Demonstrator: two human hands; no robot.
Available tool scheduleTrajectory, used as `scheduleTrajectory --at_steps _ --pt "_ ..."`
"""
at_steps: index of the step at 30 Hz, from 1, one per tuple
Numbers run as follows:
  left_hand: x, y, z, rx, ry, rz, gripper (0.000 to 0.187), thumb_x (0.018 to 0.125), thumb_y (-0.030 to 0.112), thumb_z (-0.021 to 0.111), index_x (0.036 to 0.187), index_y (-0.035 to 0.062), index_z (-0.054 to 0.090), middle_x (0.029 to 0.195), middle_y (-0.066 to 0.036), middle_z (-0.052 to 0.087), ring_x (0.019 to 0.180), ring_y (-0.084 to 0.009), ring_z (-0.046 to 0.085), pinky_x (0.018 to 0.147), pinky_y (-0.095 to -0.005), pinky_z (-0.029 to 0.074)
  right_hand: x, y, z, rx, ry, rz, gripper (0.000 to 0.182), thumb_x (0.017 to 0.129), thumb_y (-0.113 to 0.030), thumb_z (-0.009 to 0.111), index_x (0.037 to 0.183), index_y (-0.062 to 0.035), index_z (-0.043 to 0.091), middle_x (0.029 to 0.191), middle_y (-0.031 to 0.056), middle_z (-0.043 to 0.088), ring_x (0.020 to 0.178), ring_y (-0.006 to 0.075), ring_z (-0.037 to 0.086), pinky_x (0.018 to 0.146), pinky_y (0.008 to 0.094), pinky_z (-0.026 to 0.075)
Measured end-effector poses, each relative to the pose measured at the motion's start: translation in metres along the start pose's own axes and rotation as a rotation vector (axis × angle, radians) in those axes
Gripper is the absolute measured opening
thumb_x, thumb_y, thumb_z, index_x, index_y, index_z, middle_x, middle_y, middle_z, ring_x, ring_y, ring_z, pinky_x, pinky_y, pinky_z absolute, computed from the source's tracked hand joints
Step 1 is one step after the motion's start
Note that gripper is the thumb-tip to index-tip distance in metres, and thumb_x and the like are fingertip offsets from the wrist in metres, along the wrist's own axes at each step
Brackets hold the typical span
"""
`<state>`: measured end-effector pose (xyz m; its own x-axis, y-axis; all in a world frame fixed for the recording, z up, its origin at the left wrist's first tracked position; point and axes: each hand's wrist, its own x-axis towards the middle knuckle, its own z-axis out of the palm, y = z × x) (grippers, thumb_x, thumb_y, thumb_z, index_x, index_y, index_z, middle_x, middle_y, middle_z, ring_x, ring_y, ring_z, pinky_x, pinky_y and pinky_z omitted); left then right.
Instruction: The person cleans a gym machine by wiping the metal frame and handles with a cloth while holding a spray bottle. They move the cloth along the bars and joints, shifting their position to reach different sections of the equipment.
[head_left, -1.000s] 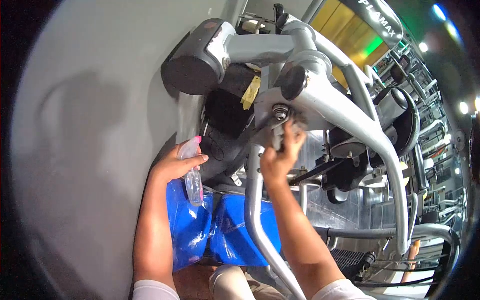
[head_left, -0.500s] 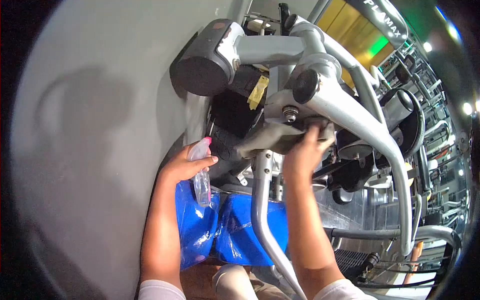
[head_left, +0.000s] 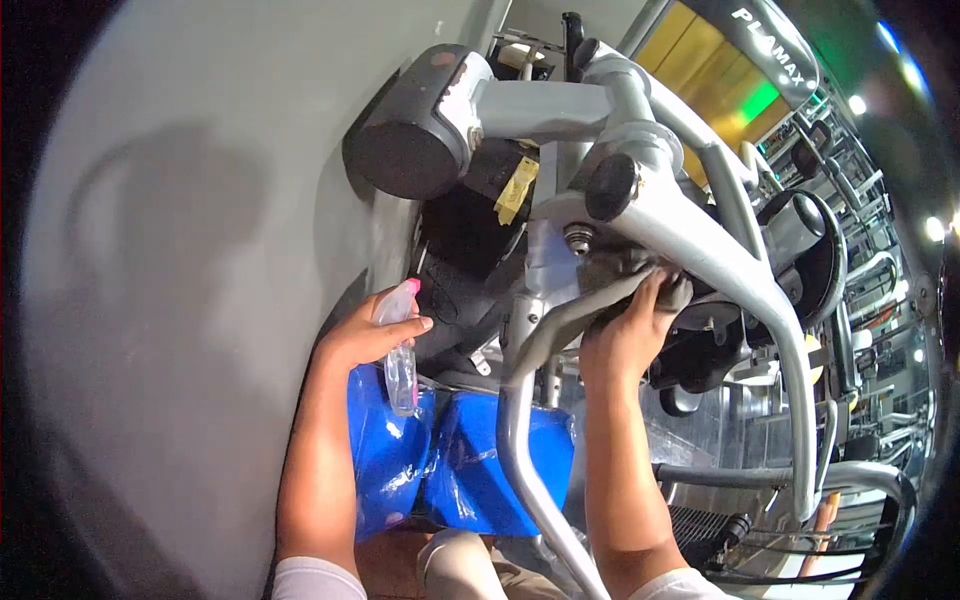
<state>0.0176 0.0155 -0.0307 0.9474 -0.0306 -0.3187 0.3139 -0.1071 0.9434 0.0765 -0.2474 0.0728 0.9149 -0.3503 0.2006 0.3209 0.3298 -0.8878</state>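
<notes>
My left hand (head_left: 365,332) is closed around a clear spray bottle (head_left: 401,365) with a pink top, held upright above the blue padded seat (head_left: 490,460). In my right hand (head_left: 632,335) is a grey-brown cloth (head_left: 585,312), bunched in the fingers, its loose end trailing left across a metal post. That hand is just below the thick silver tube (head_left: 700,235) of a gym machine, near a bolt (head_left: 578,238). Part of the cloth is blurred by motion.
A grey wall (head_left: 180,330) runs along the left. A padded roller end (head_left: 410,150) juts out at upper left, with yellow tape (head_left: 515,190) beside it. A bent silver post (head_left: 520,440) rises between my arms. More gym machines (head_left: 860,330) stand on the right.
My right hand has moved slightly right and down with the cloth, whose loose end now hangs lower across the post. My left hand keeps the spray bottle in nearly the same place.
</notes>
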Motion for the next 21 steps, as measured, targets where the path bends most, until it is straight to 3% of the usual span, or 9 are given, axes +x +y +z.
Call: scheduleTrajectory --at_steps 2,5,8,10,12,13,16,18,21 --pt "-0.003 0.006 -0.001 0.037 0.014 -0.001 0.028 0.089 0.027 0.078 0.101 0.0089 0.061 0.083 -0.001 0.065 0.074 -0.0108 0.064 0.068 -0.029 0.051 0.006 0.008 0.012 -0.236 0.086 -0.102 0.034 0.1 -0.006 0.057 0.126 -0.0035 0.034 0.118 0.0136 0.052 0.106 0.021 0.053 0.096 0.0343 0.042" --pt "0.001 -0.004 -0.002 -0.001 0.013 0.04 0.028 0.088 0.028 0.078 0.101 0.0084 0.061 0.084 -0.001 0.065 0.074 -0.0109 0.064 0.068 -0.029 0.052 0.009 0.059 0.016 -0.52 0.049 -0.56 0.04 0.092 0.012 0.054 0.123 -0.0038 0.035 0.114 0.0116 0.05 0.104 0.0195 0.052 0.094 0.033 0.043" --pt "-0.002 0.002 -0.001 -0.016 0.004 0.013 0.029 0.088 0.028 0.078 0.101 0.0075 0.061 0.085 -0.001 0.065 0.074 -0.0113 0.064 0.069 -0.0295 0.052 -0.019 0.074 0.003 -0.543 -0.177 -0.371 0.039 0.088 0.009 0.056 0.122 -0.0015 0.039 0.113 0.0131 0.052 0.104 0.0223 0.053 0.093 0.0344 0.043" --pt "0.0 0.0 -0.002 0.015 -0.01 0.018 0.035 0.087 0.03 0.078 0.106 0.0056 0.061 0.084 -0.002 0.063 0.074 -0.0116 0.063 0.068 -0.0311 0.052 -0.036 0.055 -0.015 -0.674 -0.631 -0.066 0.042 0.081 0.008 0.059 0.12 -0.0014 0.048 0.109 0.0158 0.055 0.107 0.026 0.054 0.095 0.0344 0.042" --pt "0.002 -0.005 -0.004 0.01 0.0 0.028 0.038 0.087 0.03 0.079 0.108 0.0046 0.061 0.085 -0.002 0.062 0.073 -0.0116 0.062 0.068 -0.032 0.052 -0.058 0.027 -0.026 -0.685 -0.751 -0.216 0.044 0.074 0.006 0.06 0.117 -0.0026 0.055 0.107 0.0176 0.056 0.107 0.0298 0.055 0.098 0.0381 0.042" --pt "0.004 -0.01 -0.003 -0.006 0.01 0.036 0.038 0.087 0.03 0.079 0.107 0.0044 0.061 0.085 -0.002 0.062 0.073 -0.0115 0.062 0.068 -0.032 0.052 -0.059 -0.011 -0.021 -0.779 -0.777 -0.465 0.045 0.072 0.004 0.06 0.117 -0.0024 0.056 0.109 0.0176 0.057 0.105 0.0304 0.057 0.096 0.0411 0.043" --pt "0.002 -0.007 -0.003 -0.028 0.012 0.073 0.036 0.086 0.03 0.079 0.104 0.0048 0.06 0.083 -0.002 0.062 0.072 -0.0116 0.061 0.066 -0.0322 0.051 -0.035 -0.092 -0.002 -0.655 -0.554 -0.891 0.041 0.082 -0.007 0.064 0.121 -0.0032 0.052 0.11 0.0165 0.055 0.106 0.0328 0.053 0.096 0.0434 0.041" --pt "0.001 -0.007 -0.003 -0.069 0.015 0.057 0.035 0.086 0.03 0.079 0.102 0.0052 0.06 0.082 -0.002 0.062 0.072 -0.0115 0.061 0.066 -0.0318 0.051 -0.005 -0.128 0.021 -0.897 -0.348 -1.236 0.046 0.084 -0.009 0.067 0.127 -0.0032 0.051 0.116 0.017 0.053 0.109 0.0319 0.049 0.098 0.0433 0.037" --pt "-0.002 0.002 -0.006 0.064 0.0 0.029 0.034 0.087 0.029 0.079 0.104 0.0054 0.06 0.081 -0.002 0.062 0.072 -0.011 0.062 0.066 -0.0312 0.052 0.021 -0.133 0.053 -1.22 -0.539 -1.16 0.059 0.074 -0.015 0.074 0.13 -0.0119 0.056 0.125 0.0181 0.053 0.109 0.0376 0.048 0.095 0.0455 0.038"
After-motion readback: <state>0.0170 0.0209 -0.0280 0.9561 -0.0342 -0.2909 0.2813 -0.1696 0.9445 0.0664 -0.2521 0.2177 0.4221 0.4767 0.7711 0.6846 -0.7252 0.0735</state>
